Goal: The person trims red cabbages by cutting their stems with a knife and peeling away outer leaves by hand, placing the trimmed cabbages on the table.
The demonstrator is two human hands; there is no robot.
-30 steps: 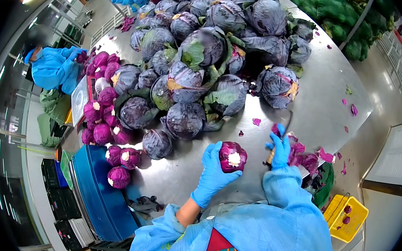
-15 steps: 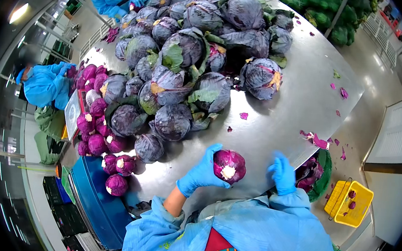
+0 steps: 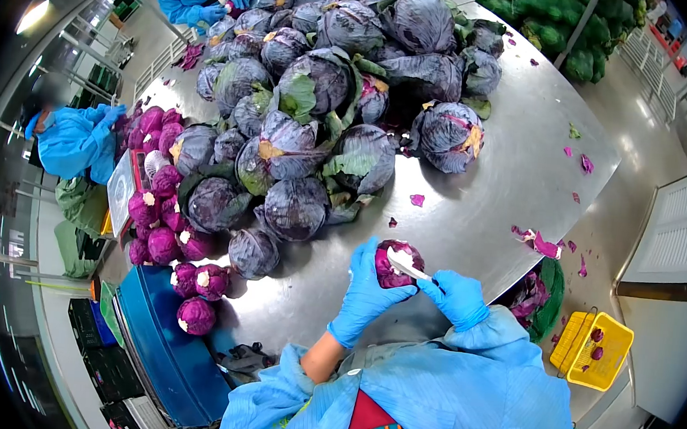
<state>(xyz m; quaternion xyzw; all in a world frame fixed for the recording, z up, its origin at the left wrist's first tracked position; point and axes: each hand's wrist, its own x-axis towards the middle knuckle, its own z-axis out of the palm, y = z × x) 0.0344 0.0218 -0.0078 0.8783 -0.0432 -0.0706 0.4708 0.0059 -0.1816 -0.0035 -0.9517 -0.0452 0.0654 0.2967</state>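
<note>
Lower centre: left hand [image 3: 363,294] grasps one cabbage [image 3: 395,266]; right hand [image 3: 457,296] grips one knife [image 3: 406,266]; orange chest lettering unreadable.

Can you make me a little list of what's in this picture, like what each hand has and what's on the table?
left hand: blue-gloved left hand grips a small trimmed purple cabbage
right hand: blue-gloved right hand holds a silver-bladed knife, blade against that cabbage
table: shiny steel table
big pile: dark untrimmed red cabbages with outer leaves
cleaned pile: bright purple trimmed cabbages at the table's left edge
scraps: loose purple leaf bits
floor: yellow plastic basket
others: two people in blue coats
</note>
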